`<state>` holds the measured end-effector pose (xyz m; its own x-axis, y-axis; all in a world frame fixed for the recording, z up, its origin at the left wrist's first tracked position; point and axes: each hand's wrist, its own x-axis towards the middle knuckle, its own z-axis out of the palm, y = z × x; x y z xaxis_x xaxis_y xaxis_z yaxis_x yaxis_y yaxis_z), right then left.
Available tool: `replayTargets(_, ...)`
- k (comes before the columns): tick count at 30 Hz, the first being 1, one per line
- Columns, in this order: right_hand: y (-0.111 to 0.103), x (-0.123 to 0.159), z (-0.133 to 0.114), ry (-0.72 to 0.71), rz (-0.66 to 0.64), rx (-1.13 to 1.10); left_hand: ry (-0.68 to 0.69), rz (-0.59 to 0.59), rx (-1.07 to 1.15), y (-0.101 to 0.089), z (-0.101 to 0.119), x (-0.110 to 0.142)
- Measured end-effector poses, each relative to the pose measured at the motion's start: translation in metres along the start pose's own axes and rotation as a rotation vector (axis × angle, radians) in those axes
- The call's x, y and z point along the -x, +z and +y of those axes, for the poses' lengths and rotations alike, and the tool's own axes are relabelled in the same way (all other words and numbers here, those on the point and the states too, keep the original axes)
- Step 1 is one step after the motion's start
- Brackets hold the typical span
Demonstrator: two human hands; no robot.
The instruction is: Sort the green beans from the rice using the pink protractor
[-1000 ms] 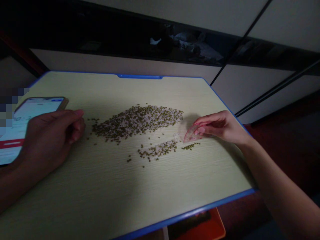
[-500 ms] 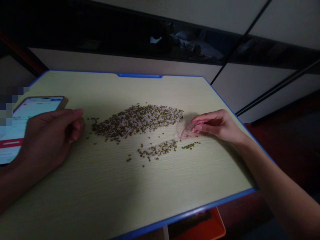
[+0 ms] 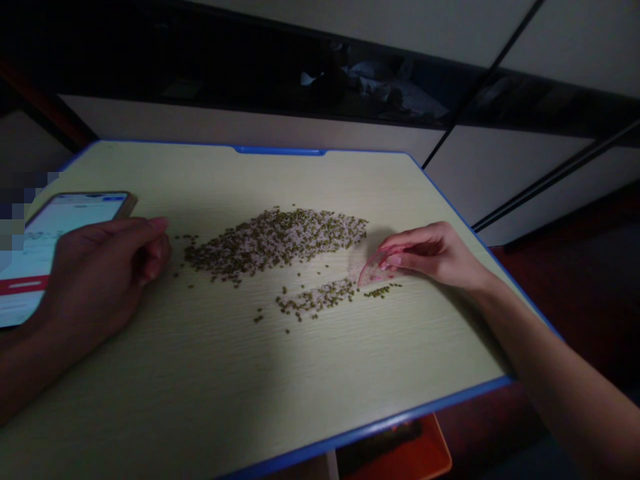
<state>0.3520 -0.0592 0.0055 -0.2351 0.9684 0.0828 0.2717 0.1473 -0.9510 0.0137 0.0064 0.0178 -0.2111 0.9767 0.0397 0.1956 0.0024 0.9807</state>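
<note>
My right hand (image 3: 435, 257) pinches a small clear plastic bag with a red edge (image 3: 373, 267) between thumb and fingers, low over the right side of the table. A little row of green beans (image 3: 383, 291) lies just below the bag. To its left is a small patch of green beans mixed with pale grains (image 3: 315, 299). Behind that spreads a larger, long heap of the same mix (image 3: 280, 240). My left hand (image 3: 110, 267) is closed with fingers curled, left of the heap and partly in front of a phone (image 3: 75, 213). Nothing shows in its fingers.
The pale wood-grain table (image 3: 200, 387) has a blue rim. Several loose beans (image 3: 257, 317) lie scattered around the heaps. Behind the table stands a cabinet with light panels (image 3: 300, 127) and a dark glossy band. An orange container (image 3: 425, 453) shows under the front edge.
The plastic bag in my right hand has tilted and shifted slightly, its red edge now a little lower and further left. My left hand and the heaps look the same.
</note>
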Motion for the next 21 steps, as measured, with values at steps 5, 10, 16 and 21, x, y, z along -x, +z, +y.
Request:
replayTargets(5, 0.0014, 0.0008, -0.0023, -0.029, -0.028, 0.056, -0.026, 0.015, -0.007, 0.0025, 0.0048, 0.0028)
replayTargets(10, 0.0034, 0.0, -0.0032, -0.044, -0.061, 0.074, -0.017, 0.017, 0.024, -0.0006, -0.0018, -0.0016)
replayTargets(16, 0.0044, -0.0004, -0.0046, -0.033, -0.076, 0.035, -0.015, 0.016, -0.012, -0.0014, -0.0027, -0.0014)
replayTargets(21, 0.0037, 0.0015, -0.0075, 0.02, -0.137, -0.04, 0.003, 0.003, -0.022, 0.0019, 0.0022, 0.0014)
